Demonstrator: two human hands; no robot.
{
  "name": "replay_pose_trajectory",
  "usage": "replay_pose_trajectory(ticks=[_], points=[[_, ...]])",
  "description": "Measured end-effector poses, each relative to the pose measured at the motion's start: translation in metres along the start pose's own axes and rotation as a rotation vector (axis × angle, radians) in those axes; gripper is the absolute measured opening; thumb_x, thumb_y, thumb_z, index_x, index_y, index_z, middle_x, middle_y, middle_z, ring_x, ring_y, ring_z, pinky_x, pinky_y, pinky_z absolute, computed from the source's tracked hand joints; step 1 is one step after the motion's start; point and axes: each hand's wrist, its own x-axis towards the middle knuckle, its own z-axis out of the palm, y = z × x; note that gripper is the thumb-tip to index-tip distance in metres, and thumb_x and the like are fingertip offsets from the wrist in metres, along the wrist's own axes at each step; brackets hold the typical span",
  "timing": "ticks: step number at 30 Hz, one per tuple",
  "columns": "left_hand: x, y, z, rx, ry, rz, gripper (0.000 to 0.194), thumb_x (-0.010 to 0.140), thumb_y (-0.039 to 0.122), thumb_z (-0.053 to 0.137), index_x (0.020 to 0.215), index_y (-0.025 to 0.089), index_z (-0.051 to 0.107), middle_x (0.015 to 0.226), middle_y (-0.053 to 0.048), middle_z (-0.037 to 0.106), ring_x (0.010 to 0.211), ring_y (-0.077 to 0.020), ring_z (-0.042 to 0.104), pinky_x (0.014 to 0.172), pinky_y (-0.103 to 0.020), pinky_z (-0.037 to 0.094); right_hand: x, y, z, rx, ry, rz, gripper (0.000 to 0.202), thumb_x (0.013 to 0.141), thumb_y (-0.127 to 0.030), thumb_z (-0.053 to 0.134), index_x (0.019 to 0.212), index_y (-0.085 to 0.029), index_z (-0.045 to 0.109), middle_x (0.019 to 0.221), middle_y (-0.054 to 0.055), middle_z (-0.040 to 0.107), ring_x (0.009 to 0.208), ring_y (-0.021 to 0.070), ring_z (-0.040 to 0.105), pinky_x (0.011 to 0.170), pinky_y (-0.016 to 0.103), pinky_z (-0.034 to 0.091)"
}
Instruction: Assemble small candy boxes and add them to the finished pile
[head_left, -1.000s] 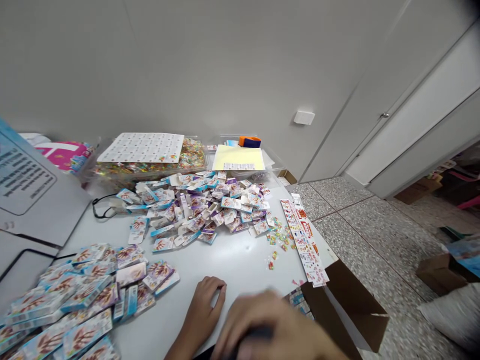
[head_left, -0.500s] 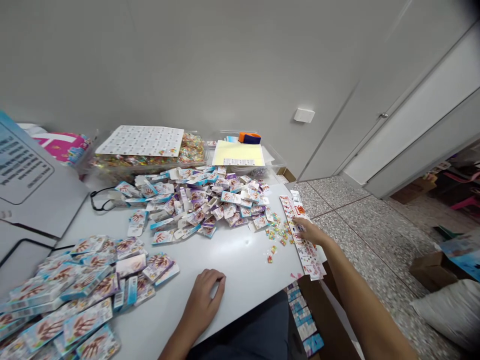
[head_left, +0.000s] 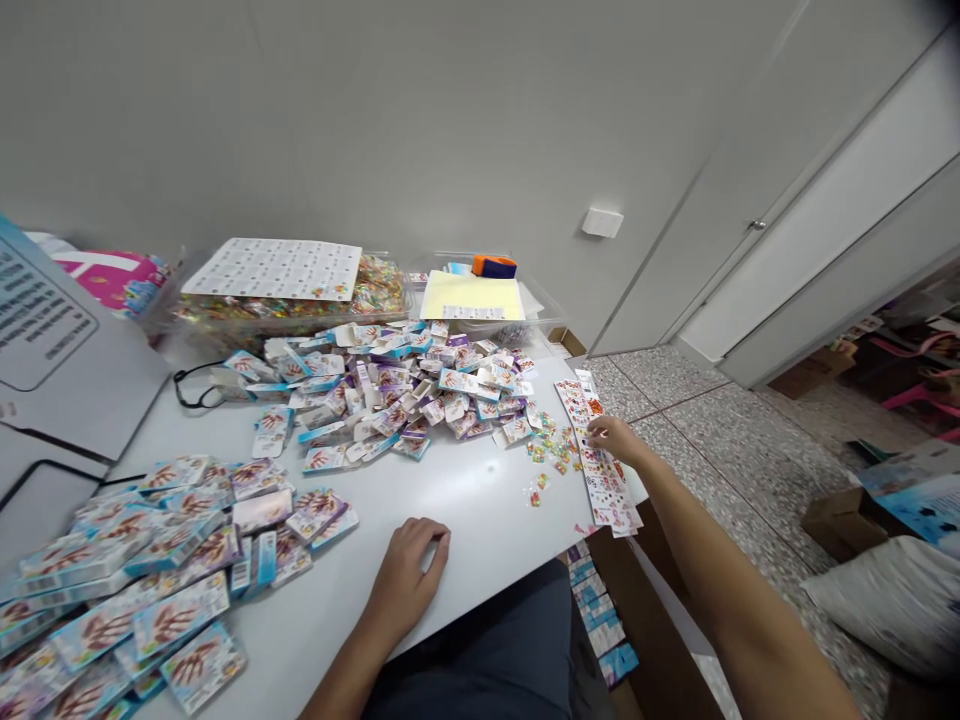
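On the bare white tabletop, near its front edge, my left hand rests with fingers loosely bent and the thumb apart, holding nothing. My right hand is at the table's right edge, over long sticker sheets printed with small red and pink pictures. Its thumb and fingertips are drawn together at the upper sheet; whatever is between them is too small to make out. Just left of the sheets lie small clear packets with coloured bits. A heap of small open printed boxes spreads behind, in the middle.
Flat, closed-looking boxes pile up at the left. Clear bins stand against the wall, topped with a printed sheet and a yellow paper. Below the right edge, a carton holds more boxes. A black cord lies back left.
The right hand's fingers have drawn together and lifted slightly at the sticker sheets. My left hand stays where it was. The whole view has shifted a little.
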Motion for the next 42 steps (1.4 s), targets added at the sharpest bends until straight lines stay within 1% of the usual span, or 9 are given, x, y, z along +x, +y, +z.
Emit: replay_pose_trajectory(ticks=[11, 17, 26, 30, 33, 35, 37, 40, 42], points=[[-0.002, -0.002, 0.0, 0.002, 0.003, 0.008, 0.022, 0.1, 0.034, 0.048, 0.094, 0.022, 0.064, 0.091, -0.005, 0.069, 0.09, -0.0247, 0.061, 0.085, -0.041, 0.047, -0.006, -0.004, 0.01, -0.122, 0.026, 0.04, 0.04, 0.095, -0.038, 0.067, 0.131, -0.021, 0.062, 0.145, 0.011, 0.055, 0.134, 0.0314, 0.05, 0.114, 0.06, 0.036], [-0.002, -0.003, 0.002, 0.012, 0.011, 0.016, 0.023, 0.1, 0.035, 0.047, 0.093, 0.022, 0.064, 0.092, -0.006, 0.07, 0.09, -0.0251, 0.061, 0.085, -0.042, 0.048, -0.014, -0.011, 0.02, -0.156, 0.111, 0.072, 0.031, 0.096, -0.038, 0.066, 0.121, -0.019, 0.066, 0.136, 0.009, 0.061, 0.126, 0.0275, 0.056, 0.111, 0.055, 0.041], [0.0, 0.002, -0.001, 0.018, 0.017, 0.001, 0.025, 0.1, 0.036, 0.047, 0.09, 0.023, 0.066, 0.089, -0.006, 0.07, 0.089, -0.0253, 0.063, 0.083, -0.041, 0.052, -0.035, -0.039, 0.01, -0.016, 0.478, 0.095, 0.018, 0.092, -0.03, 0.064, 0.09, -0.02, 0.079, 0.107, 0.012, 0.078, 0.112, 0.0322, 0.065, 0.109, 0.061, 0.037], [-0.002, 0.002, -0.002, 0.008, 0.031, -0.014, 0.02, 0.097, 0.036, 0.052, 0.097, 0.023, 0.066, 0.094, -0.007, 0.07, 0.092, -0.0258, 0.065, 0.085, -0.043, 0.055, -0.089, -0.081, -0.002, 0.091, 0.717, 0.047, 0.029, 0.098, -0.031, 0.051, 0.105, -0.017, 0.075, 0.129, 0.015, 0.07, 0.122, 0.0302, 0.063, 0.107, 0.05, 0.046], [-0.011, 0.006, -0.005, -0.026, 0.084, -0.016, 0.038, 0.091, 0.036, 0.062, 0.126, 0.023, 0.058, 0.12, -0.013, 0.066, 0.111, -0.0284, 0.064, 0.097, -0.047, 0.054, -0.146, -0.138, 0.001, 0.331, 0.829, -0.124, 0.023, 0.096, -0.036, 0.061, 0.11, -0.023, 0.074, 0.113, 0.009, 0.078, 0.103, 0.027, 0.073, 0.091, 0.041, 0.058], [-0.02, 0.017, -0.005, -0.079, 0.058, 0.02, 0.068, 0.084, 0.04, 0.072, 0.145, 0.024, 0.045, 0.142, -0.016, 0.056, 0.129, -0.0326, 0.055, 0.108, -0.052, 0.048, -0.178, -0.179, 0.01, 0.444, 0.749, -0.265, 0.018, 0.096, -0.027, 0.062, 0.11, -0.027, 0.074, 0.106, 0.005, 0.08, 0.097, 0.0236, 0.076, 0.086, 0.036, 0.061], [-0.029, 0.034, -0.001, -0.203, -0.058, 0.027, 0.077, 0.081, 0.045, 0.076, 0.149, 0.025, 0.044, 0.147, -0.016, 0.053, 0.133, -0.0344, 0.053, 0.11, -0.051, 0.046, -0.198, -0.213, 0.023, 0.497, 0.631, -0.434, 0.023, 0.096, -0.018, 0.061, 0.112, -0.028, 0.073, 0.107, 0.003, 0.08, 0.096, 0.0216, 0.077, 0.085, 0.033, 0.063], [-0.037, 0.06, 0.014, -0.528, -0.234, -0.162, 0.042, 0.098, 0.052, 0.052, 0.119, 0.019, 0.069, 0.108, -0.012, 0.075, 0.09, -0.0254, 0.072, 0.084, -0.039, 0.058, -0.204, -0.24, 0.043, 0.469, 0.615, -0.656, 0.038, 0.094, -0.006, 0.056, 0.123, -0.028, 0.067, 0.115, 0.005, 0.078, 0.104, 0.0215, 0.076, 0.089, 0.035, 0.063], [-0.04, 0.07, 0.025, -0.731, -0.184, -0.332, 0.05, 0.1, 0.057, 0.044, 0.106, 0.016, 0.072, 0.089, -0.01, 0.076, 0.07, -0.0217, 0.069, 0.069, -0.035, 0.058, -0.2, -0.247, 0.054, 0.392, 0.608, -0.771, 0.05, 0.093, -0.002, 0.05, 0.136, -0.025, 0.059, 0.122, 0.008, 0.075, 0.113, 0.0228, 0.072, 0.094, 0.039, 0.062]])
